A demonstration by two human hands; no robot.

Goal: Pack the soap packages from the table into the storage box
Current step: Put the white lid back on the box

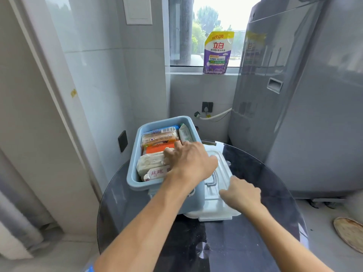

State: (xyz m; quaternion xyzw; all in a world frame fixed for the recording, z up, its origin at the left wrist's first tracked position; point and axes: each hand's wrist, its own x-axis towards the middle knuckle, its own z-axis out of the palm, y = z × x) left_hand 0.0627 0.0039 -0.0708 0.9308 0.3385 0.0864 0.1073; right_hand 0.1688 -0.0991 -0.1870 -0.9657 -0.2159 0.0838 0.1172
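Observation:
A light blue storage box [135, 154] stands open on the round dark glass table [245, 242]. Several soap packages fill it: a barcode-printed pack [160, 134], a green-white one [185, 134], an orange one [157, 148], a white one [149, 163] and a pink-lettered one [155, 173]. My left hand [188, 160] lies over the right part of the box, fingers pressing on the orange and white packs. The white lid [216, 211] lies flat right of the box. My right hand [241, 193] hovers over the lid, fingers loosely curled, holding nothing.
A grey washing machine [304, 114] stands close behind the table on the right. A purple detergent pouch [217, 53] sits on the window sill. Tiled walls close in the left side. A round flat object [349, 234] lies on the floor at right.

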